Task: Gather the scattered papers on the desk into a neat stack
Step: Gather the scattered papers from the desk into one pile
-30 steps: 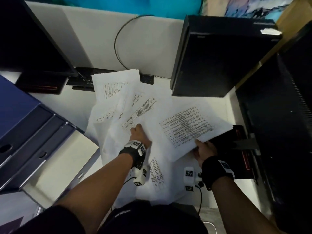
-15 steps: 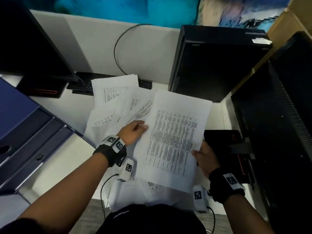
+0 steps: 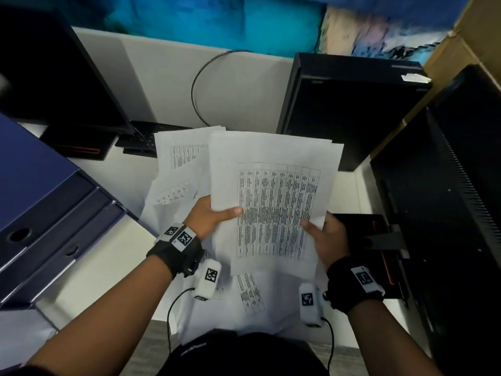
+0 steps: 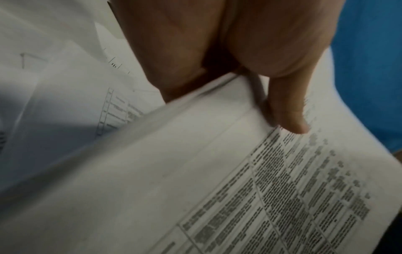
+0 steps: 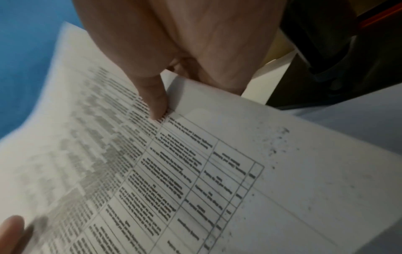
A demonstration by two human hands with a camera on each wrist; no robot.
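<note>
Both my left hand and right hand pinch the gathered sheets by their side edges — loose papers beneath, computer tower near.

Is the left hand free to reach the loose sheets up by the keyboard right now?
Probably not yet: the left hand grips the printed bundle with the right hand, and that bundle overlaps the loose sheets.

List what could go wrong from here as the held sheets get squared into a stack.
1. The held sheets look offset at their top edges, pinched only by the left hand and right hand; one may slip out.
2. Loose papers overhang the desk edge near the body and could slide off.
</note>
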